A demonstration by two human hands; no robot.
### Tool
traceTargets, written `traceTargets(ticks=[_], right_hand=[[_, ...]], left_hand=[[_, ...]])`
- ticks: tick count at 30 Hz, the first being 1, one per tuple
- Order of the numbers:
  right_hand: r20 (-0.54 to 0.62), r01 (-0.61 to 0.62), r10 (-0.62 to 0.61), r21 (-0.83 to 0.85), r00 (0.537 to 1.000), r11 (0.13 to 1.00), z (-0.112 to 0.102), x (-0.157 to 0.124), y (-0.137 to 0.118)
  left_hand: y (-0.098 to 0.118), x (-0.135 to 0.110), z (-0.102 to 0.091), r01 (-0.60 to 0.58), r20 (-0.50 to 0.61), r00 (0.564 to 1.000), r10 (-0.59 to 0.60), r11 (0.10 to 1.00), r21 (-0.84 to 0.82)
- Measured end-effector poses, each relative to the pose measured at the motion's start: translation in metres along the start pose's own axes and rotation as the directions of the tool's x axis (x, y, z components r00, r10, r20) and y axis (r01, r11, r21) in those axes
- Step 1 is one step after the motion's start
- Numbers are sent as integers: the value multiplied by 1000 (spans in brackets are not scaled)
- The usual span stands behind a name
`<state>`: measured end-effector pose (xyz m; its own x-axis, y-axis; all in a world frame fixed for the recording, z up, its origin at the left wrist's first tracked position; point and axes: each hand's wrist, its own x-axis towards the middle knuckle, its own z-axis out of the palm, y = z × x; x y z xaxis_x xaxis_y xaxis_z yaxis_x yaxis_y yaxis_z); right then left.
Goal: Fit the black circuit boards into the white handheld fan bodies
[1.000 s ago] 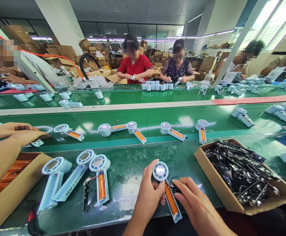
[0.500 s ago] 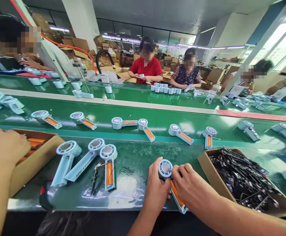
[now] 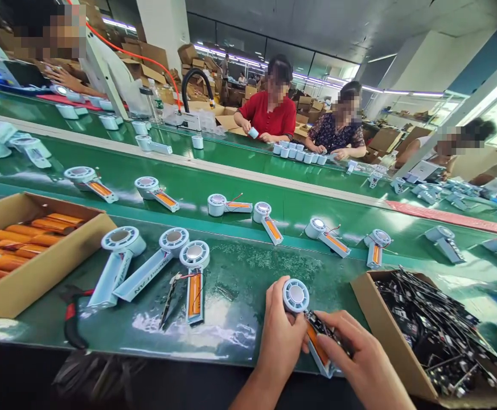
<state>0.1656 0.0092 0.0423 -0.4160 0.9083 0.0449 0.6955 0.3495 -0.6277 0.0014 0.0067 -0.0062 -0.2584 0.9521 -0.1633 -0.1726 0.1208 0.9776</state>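
Note:
My left hand (image 3: 279, 333) is wrapped around the round head of a light-blue handheld fan (image 3: 296, 295), near the table's front edge. An orange battery (image 3: 317, 344) lies in the fan's open handle, which points toward me on the right. With thumb and fingers, my right hand (image 3: 357, 347) grips a dark circuit board (image 3: 325, 327) over that handle. My hand partly covers the board. To the left stands another fan with a battery in its handle (image 3: 194, 296), and a thin circuit board (image 3: 170, 300) wired to it leans alongside. Two more fans (image 3: 122, 242) (image 3: 173, 242) rest beside it.
A cardboard box (image 3: 60, 273) of orange batteries is at left, with red-handled cutters (image 3: 75, 322) near it. Another box (image 3: 380, 336) holds black circuit boards at right. Beyond, fans lie along the green conveyor belt (image 3: 197, 182); several people sit across from me.
Another person's arm has left the battery box. The circuit board now shows in my right hand over the fan handle. My view has tilted and shifted slightly.

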Motion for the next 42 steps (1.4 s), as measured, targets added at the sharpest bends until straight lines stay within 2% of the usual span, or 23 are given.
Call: traceTargets(ticks=[2, 7, 10, 16, 21, 28, 31, 33, 35, 38, 40, 42], right_hand=[[-82, 45, -43, 16, 996, 999, 13, -8, 1], [-231, 75, -92, -84, 969, 994, 27, -14, -2], [-266, 78, -119, -159, 957, 984, 32, -14, -2], [-222, 27, -85, -254, 971, 967, 38, -8, -9], [-194, 1, -66, -318, 979, 948, 35, -3, -17], [-261, 29, -164, -452, 951, 891, 43, -1, -22], [-274, 57, -152, -326, 950, 944, 40, -1, -15], [-231, 83, -106, -109, 967, 991, 29, -6, -2], [-156, 33, -10, 149, 988, 988, 14, -14, 15], [-37, -139, 171, 428, 985, 893, -3, -31, 35], [67, -203, 199, 544, 978, 814, -5, -39, 38], [160, -234, 173, 601, 972, 764, 0, -40, 34]], left_hand=[[0, -2, -2, 13, 25, 1000, -14, 1000, 8], [14, -8, -15, 83, 204, 976, -79, 996, -13], [21, -7, -19, 93, 246, 966, -84, 995, -25], [19, -6, -23, 113, 270, 958, -101, 993, -31], [23, -8, -26, 92, 296, 950, -101, 995, 44], [24, -8, -15, 76, 179, 979, -102, 987, 142], [22, -8, -14, 42, 176, 982, -73, 984, 171], [22, -7, -15, 13, 175, 983, -52, 976, 218], [22, -6, -16, 4, 165, 985, -49, 965, 262], [23, -4, -15, 15, 142, 988, -61, 954, 299], [25, -4, -15, 25, 134, 989, -69, 952, 306], [27, -4, -15, 51, 136, 986, -97, 951, 306]])
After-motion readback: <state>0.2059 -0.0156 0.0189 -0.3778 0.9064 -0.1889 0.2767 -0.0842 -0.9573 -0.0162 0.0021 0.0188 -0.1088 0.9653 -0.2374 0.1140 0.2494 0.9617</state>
